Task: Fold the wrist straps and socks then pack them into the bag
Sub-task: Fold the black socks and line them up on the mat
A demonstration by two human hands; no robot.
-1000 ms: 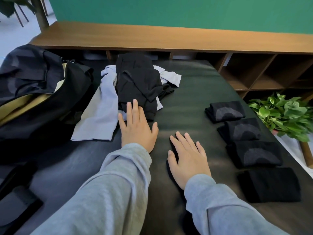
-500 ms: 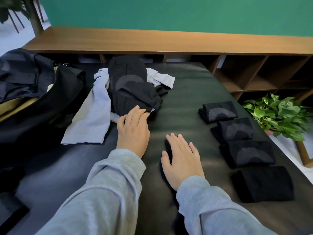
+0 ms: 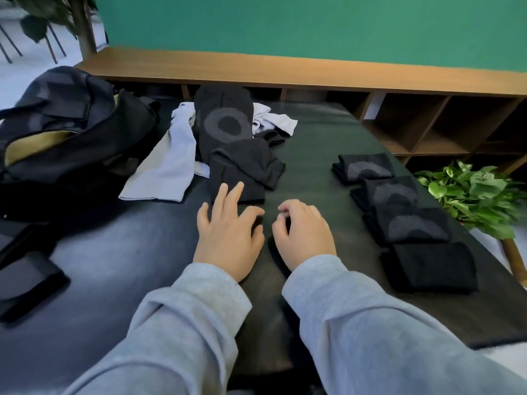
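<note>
Socks, black and unfolded, lie in a loose pile near the far edge of the bench, mixed with pale blue socks that spread toward the left. One long black piece with a grey ring pattern lies on top at the far end of the pile. Along the right edge of the bench, four folded black bundles sit in a row running from far to near, each close to the next; the three farther ones show a grey curved pattern, the nearest one is plain black.

A black bag with a tan lining rests at the far left corner, its opening facing the pile. A flat black piece lies by the left edge, nearer the person.

Both arms wear grey sleeves. The left hand lies on the bench with fingers spread and relaxed, the fingertips touching the near end of the black pile, grasping nothing. The right hand sits just beside it, its fingers curled under; whether they pinch any dark cloth I cannot tell.

Behind the bench stands a wooden shelf against a green wall, and a leafy plant shows past the right edge.
</note>
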